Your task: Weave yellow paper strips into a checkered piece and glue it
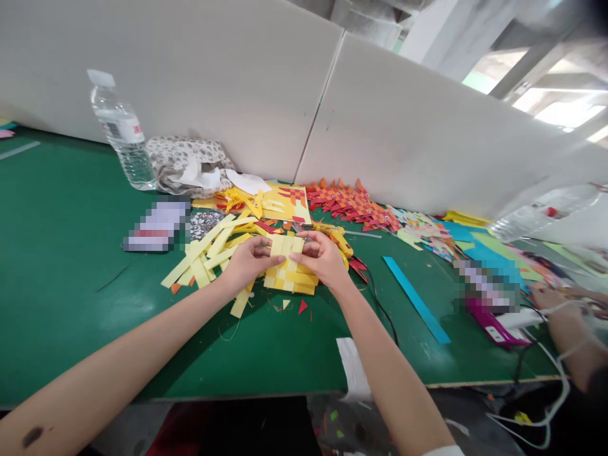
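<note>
Between my two hands is a woven piece of yellow paper strips (291,273), pale and deeper yellow crossing in a checker pattern. My left hand (251,259) pinches its upper left part, thumb on top. On the upper right part, my right hand (325,256) grips it the same way, fingertips behind the paper. Loose pale yellow strips (204,263) lie in a heap beside my left hand. A yellow glue gun (342,239) rests just behind my right hand, partly hidden by it. Small red and yellow paper scraps (303,307) lie in front of the weave.
Red and orange woven paper fish (351,202) are piled against the partition. A water bottle (123,133) and a phone (159,225) stand and lie to the left. Rightward are a blue strip (415,301), a purple power strip (494,326), and another person's hand (546,297).
</note>
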`<state>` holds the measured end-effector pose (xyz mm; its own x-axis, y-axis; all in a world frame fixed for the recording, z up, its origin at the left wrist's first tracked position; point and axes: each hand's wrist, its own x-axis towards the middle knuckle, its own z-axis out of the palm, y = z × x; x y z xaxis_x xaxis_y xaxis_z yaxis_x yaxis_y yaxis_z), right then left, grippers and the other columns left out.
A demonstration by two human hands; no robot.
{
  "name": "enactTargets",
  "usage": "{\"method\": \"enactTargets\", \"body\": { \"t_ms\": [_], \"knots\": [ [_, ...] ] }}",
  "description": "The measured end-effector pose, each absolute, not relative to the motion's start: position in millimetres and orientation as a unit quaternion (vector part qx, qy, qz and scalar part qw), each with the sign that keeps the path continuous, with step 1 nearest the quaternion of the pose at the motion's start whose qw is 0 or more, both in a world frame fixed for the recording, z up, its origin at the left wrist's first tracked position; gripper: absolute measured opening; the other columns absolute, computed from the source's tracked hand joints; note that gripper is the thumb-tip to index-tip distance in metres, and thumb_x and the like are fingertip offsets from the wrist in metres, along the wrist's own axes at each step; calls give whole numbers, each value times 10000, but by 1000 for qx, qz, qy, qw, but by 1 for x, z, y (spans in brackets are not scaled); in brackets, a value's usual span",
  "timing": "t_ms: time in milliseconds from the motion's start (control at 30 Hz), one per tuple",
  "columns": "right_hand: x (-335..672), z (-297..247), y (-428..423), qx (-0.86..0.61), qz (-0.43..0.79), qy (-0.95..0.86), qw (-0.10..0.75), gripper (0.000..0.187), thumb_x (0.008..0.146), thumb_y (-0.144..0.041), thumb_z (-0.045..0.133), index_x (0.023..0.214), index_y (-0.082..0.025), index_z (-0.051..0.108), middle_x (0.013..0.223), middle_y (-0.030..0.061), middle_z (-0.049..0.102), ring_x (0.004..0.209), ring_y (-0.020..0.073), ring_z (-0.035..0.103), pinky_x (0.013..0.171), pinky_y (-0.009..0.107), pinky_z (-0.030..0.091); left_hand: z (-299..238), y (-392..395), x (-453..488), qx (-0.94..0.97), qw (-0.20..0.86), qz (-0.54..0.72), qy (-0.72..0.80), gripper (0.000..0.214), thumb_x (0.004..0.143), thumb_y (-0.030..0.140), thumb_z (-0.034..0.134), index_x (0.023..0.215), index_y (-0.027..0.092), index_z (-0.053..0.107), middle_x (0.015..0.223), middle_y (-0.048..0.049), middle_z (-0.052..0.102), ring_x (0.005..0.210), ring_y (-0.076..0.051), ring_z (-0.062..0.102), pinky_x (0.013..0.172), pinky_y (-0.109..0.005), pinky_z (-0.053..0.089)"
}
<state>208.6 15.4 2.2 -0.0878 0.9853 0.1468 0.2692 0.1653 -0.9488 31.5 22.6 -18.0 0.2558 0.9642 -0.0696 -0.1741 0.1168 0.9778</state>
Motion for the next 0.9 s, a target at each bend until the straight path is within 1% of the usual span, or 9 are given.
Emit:
{"method": "enactTargets", "body": {
  "t_ms": [200, 333, 467, 600, 700, 900],
  "knots": [
    [205, -1, 14, -479, 403, -627, 463, 431, 592, -276, 740, 973, -222, 545, 659, -46, 586, 582, 113, 576, 595, 253, 471, -21, 23, 32, 485, 628, 454, 405, 369, 533, 155, 779, 802, 185, 528, 630, 51, 630, 566, -91, 602, 548, -194, 445],
    [205, -2, 15, -478, 405, -626, 464, 444, 578, -268, 749, 969, -219, 545, 672, -40, 601, 593, 117, 589, 609, 260, 482, -19, 22, 32, 479, 640, 449, 400, 352, 557, 175, 770, 817, 184, 532, 638, 30, 651, 575, -124, 628, 557, -232, 475],
    [206, -1, 16, -497, 387, -621, 466, 466, 562, -295, 757, 968, -213, 544, 683, -26, 626, 612, 132, 607, 630, 281, 502, -18, 22, 31, 472, 643, 457, 394, 347, 567, 184, 769, 823, 181, 534, 674, 14, 672, 621, -145, 649, 600, -261, 502],
    [204, -1, 15, -497, 379, -621, 472, 455, 568, -318, 751, 959, -211, 544, 684, -19, 638, 636, 143, 622, 656, 298, 512, -20, 22, 31, 469, 655, 454, 380, 319, 584, 203, 764, 827, 167, 562, 729, -17, 693, 663, -161, 663, 651, -289, 521],
    [202, -1, 13, -499, 375, -623, 472, 432, 573, -310, 752, 942, -215, 548, 685, -17, 644, 651, 147, 629, 678, 304, 511, -20, 22, 32, 465, 667, 448, 372, 299, 606, 228, 754, 830, 167, 567, 734, -29, 701, 657, -177, 669, 652, -316, 534],
    [201, -1, 13, -499, 376, -620, 475, 430, 577, -308, 753, 944, -224, 545, 705, -12, 655, 670, 157, 638, 700, 323, 515, -20, 21, 32, 457, 673, 450, 368, 302, 615, 245, 752, 834, 172, 557, 760, -37, 712, 665, -179, 676, 653, -318, 544]
  ]
}}
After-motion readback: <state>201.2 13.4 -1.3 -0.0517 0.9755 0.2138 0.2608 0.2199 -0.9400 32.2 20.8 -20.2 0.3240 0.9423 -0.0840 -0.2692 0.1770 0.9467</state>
